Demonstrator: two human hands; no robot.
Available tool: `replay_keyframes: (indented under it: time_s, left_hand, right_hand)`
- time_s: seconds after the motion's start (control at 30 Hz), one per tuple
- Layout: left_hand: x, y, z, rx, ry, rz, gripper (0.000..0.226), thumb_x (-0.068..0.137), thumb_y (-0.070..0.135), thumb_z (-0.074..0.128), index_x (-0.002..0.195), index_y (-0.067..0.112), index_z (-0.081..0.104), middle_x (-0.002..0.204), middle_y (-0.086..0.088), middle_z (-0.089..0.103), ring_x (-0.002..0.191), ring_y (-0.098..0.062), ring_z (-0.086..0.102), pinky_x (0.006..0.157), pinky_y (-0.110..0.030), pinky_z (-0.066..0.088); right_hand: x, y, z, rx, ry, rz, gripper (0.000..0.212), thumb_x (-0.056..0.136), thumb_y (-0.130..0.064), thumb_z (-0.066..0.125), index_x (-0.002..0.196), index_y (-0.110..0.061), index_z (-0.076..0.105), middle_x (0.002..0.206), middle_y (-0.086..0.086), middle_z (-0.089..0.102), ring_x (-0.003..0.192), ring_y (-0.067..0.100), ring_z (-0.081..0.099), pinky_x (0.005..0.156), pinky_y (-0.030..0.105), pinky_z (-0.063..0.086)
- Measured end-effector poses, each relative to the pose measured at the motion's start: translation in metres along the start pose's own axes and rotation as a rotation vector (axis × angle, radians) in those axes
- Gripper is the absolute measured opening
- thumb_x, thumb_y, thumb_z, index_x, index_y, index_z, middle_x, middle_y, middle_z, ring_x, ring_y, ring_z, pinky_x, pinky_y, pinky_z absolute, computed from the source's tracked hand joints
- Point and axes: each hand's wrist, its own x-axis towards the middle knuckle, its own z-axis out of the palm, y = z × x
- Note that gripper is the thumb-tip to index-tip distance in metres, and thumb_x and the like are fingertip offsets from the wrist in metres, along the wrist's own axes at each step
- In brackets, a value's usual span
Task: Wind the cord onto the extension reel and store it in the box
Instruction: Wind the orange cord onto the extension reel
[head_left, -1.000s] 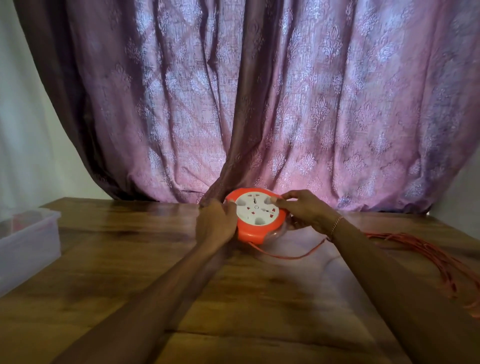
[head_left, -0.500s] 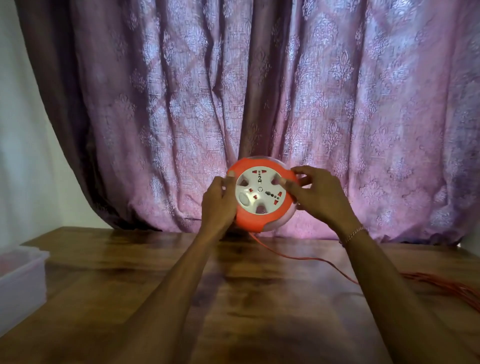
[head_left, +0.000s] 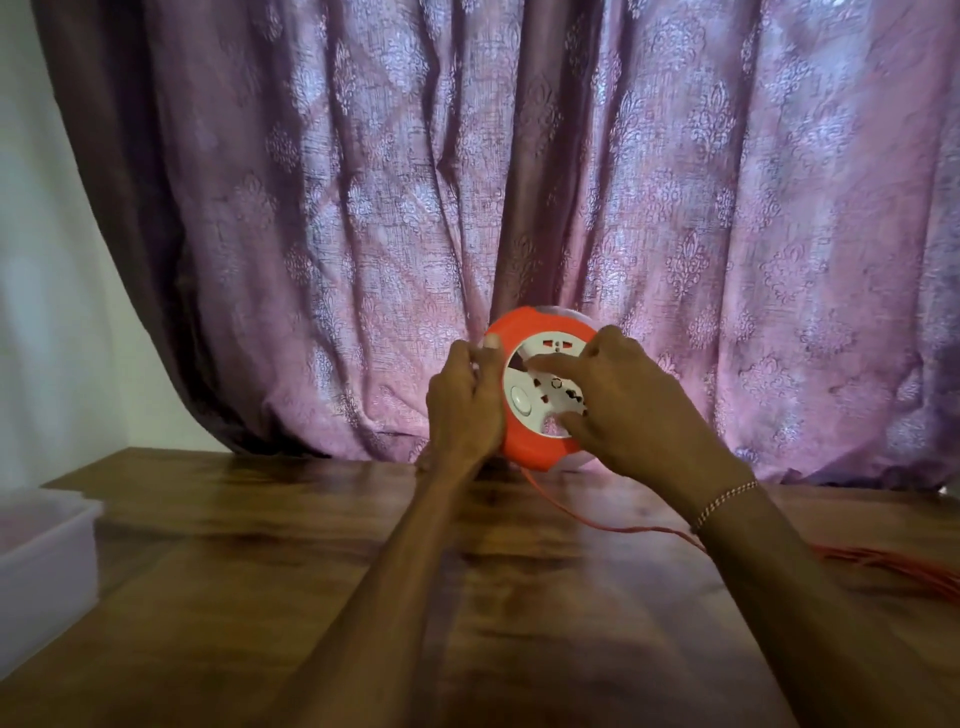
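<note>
The fingertips (head_left: 540, 370) of the right hand (head_left: 631, 402) were pressed flat on the white socket face of the extension reel (head_left: 524, 387), spread narrowly across it from about 12 to 5 o'clock of the disc, with the forefinger pointing toward 9 o'clock. The left hand (head_left: 465, 402) was curled around the orange rim at the reel's 9 o'clock side, thumb on the front edge, the other fingers hidden behind. Between them the reel was held upright, clear of the table (head_left: 260, 597), its face toward the camera.

From the reel's 6 o'clock edge the cord (head_left: 613, 527) dropped to the wood and ran off toward 4 o'clock, passing under the right forearm and ending in a loose heap at the frame's 3 o'clock edge. That heap suggested that most of the winding was left to do; how much cord already sat inside the housing could not be told. The box (head_left: 49, 561) stood at 9 o'clock of the frame, well apart from the reel and open-topped as far as could be seen, so the storing step had not begun.

The reel was a smooth moulded plastic disc, a bright orange ring around a white centre pierced with socket holes and one oval button. The cord was thin, orange and limp. The box looked translucent, with rounded corners. The table was glossy, dark-grained wood. Behind hung a mauve patterned curtain (head_left: 363, 208) in soft folds.
</note>
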Motion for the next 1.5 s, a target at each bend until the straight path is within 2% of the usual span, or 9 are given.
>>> replay_keyframes:
  time_s: [0.27,0.43,0.57,0.67,0.8,0.93,1.07,1.27,1.5]
  left_hand:
    - [0.001,0.01,0.0,-0.032,-0.013,0.048,0.038,0.095,0.053,0.043,0.07,0.024,0.044,0.066,0.0,0.06,0.061,-0.016,0.054,0.06,-0.046,0.05]
    - [0.001,0.014,0.003,-0.028,-0.005,0.078,0.037,0.096,0.049,0.045,0.067,0.026,0.04,0.06,0.006,0.054,0.057,-0.01,0.048,0.059,-0.048,0.048]
    - [0.001,0.021,0.002,0.0,0.004,0.091,0.037,0.096,0.047,0.044,0.067,0.025,0.041,0.06,0.008,0.052,0.059,-0.012,0.048,0.062,-0.045,0.047]
    - [-0.001,0.026,0.003,0.006,-0.008,0.094,0.037,0.097,0.05,0.042,0.069,0.026,0.043,0.06,0.01,0.058,0.061,-0.013,0.056,0.062,-0.042,0.05]
    - [-0.004,0.031,0.003,0.021,-0.024,0.095,0.039,0.095,0.054,0.04,0.069,0.026,0.043,0.064,0.007,0.061,0.066,-0.019,0.061,0.063,-0.045,0.051]
    - [0.002,0.031,-0.001,-0.017,0.006,0.098,0.04,0.097,0.054,0.04,0.068,0.026,0.042,0.063,0.006,0.058,0.062,-0.015,0.056,0.061,-0.045,0.05]
    - [0.004,0.038,-0.005,-0.006,0.013,0.129,0.04,0.098,0.053,0.039,0.068,0.026,0.04,0.062,0.007,0.054,0.058,-0.012,0.05,0.058,-0.042,0.047]
    - [0.005,0.035,-0.005,-0.046,-0.003,0.108,0.041,0.096,0.056,0.039,0.07,0.025,0.044,0.067,0.0,0.061,0.068,-0.025,0.062,0.063,-0.052,0.051]
    - [0.0,0.038,-0.001,-0.028,-0.025,0.16,0.037,0.1,0.047,0.042,0.067,0.029,0.041,0.06,0.009,0.055,0.056,-0.006,0.052,0.055,-0.034,0.044]
  right_hand:
    - [-0.004,-0.001,0.001,-0.042,0.042,0.036,0.063,0.086,-0.039,0.066,0.141,-0.053,0.038,0.136,0.01,0.048,0.125,0.03,0.049,0.094,0.045,0.05]
    - [-0.004,0.002,-0.001,-0.027,0.127,0.072,0.064,0.075,-0.047,0.07,0.134,-0.055,0.047,0.128,0.004,0.061,0.113,0.028,0.057,0.085,0.039,0.051]
    - [0.0,0.009,0.001,0.278,0.29,0.243,0.062,0.067,-0.067,0.067,0.12,-0.035,0.067,0.109,-0.002,0.074,0.105,0.025,0.065,0.089,0.035,0.05]
    - [0.006,0.012,0.004,0.506,0.332,0.333,0.054,0.081,-0.06,0.061,0.11,-0.015,0.073,0.07,0.001,0.076,0.088,0.018,0.072,0.093,0.032,0.05]
    - [0.002,0.011,-0.005,0.245,0.329,0.262,0.046,0.082,-0.056,0.061,0.108,-0.02,0.07,0.095,0.007,0.075,0.097,0.031,0.066,0.087,0.037,0.048]
    - [-0.012,0.007,-0.032,0.092,0.26,0.082,0.029,0.085,-0.038,0.064,0.114,-0.037,0.065,0.101,-0.003,0.071,0.096,0.028,0.064,0.078,0.04,0.053]
    - [-0.016,0.003,-0.036,0.066,0.074,-0.013,0.047,0.088,-0.019,0.065,0.126,-0.046,0.059,0.125,0.005,0.049,0.118,0.026,0.051,0.089,0.044,0.051]
    - [-0.016,-0.002,-0.03,-0.004,0.033,-0.033,0.059,0.091,-0.014,0.058,0.135,-0.053,0.048,0.149,0.005,0.032,0.137,0.026,0.03,0.098,0.046,0.048]
    - [-0.017,-0.001,-0.027,-0.059,0.059,-0.012,0.064,0.084,-0.022,0.064,0.132,-0.058,0.045,0.141,0.002,0.044,0.131,0.026,0.043,0.093,0.045,0.05]
